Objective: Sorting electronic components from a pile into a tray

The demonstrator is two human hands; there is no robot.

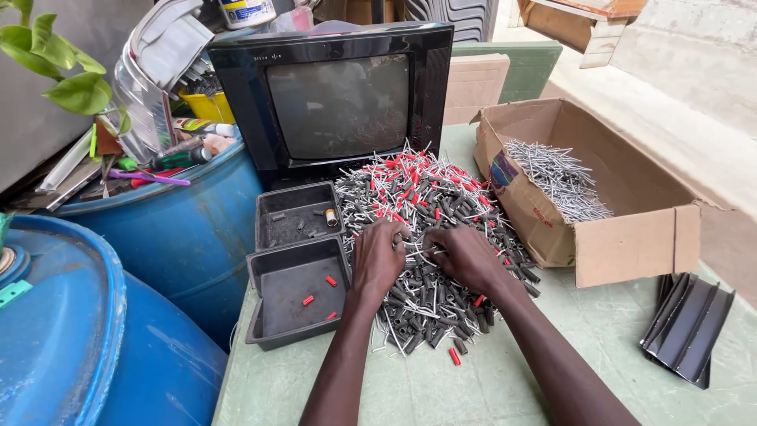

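A green table (441,386) carried an old black television (335,95) at the far side, a cardboard box (623,229) of metal pins to the right and two dark trays (293,292) near the left edge. Between them lay a heap of small black and red sleeved pins (430,213), probably light, stiff and apt to roll. The left hand (378,256) and right hand (465,254) rested on it, fingers curled narrow; any grasp was hidden.

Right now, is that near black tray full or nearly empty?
Nearly empty: the near black tray holds just three small red pieces on its bare floor.

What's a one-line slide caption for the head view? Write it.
Both hands, left and right, sort a pile of black and red sleeved pins beside two black trays.
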